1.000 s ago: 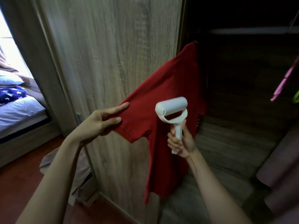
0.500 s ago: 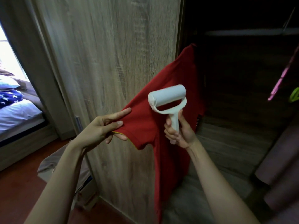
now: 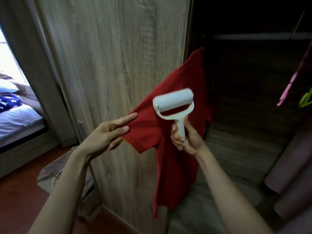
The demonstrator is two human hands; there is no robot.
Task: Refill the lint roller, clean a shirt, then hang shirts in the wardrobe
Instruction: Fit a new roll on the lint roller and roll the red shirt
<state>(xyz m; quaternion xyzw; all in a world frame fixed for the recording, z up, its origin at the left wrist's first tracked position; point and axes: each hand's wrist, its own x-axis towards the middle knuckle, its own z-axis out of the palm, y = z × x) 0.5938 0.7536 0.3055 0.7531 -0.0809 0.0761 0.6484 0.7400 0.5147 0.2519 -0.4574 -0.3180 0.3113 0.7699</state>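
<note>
A red shirt [image 3: 175, 162] hangs at the edge of the open wardrobe, against the wooden door. My left hand [image 3: 108, 134] pinches the hem of its left sleeve and holds the sleeve stretched out sideways. My right hand [image 3: 187, 137] grips the handle of a white lint roller [image 3: 173, 102]. The roller's drum lies across the shirt near the shoulder, slightly blurred.
The light wooden wardrobe door [image 3: 118, 65] stands behind the shirt. The dark wardrobe interior [image 3: 253, 81] has a hanging rail [image 3: 260, 36], with pink [image 3: 290, 85] and green [image 3: 305, 100] hangers at right. A bed [image 3: 15, 115] is at far left. Folded cloth [image 3: 50, 173] lies on the floor.
The lint roller has moved up along the shirt, from the chest toward the shoulder. My left hand keeps the sleeve stretched out.
</note>
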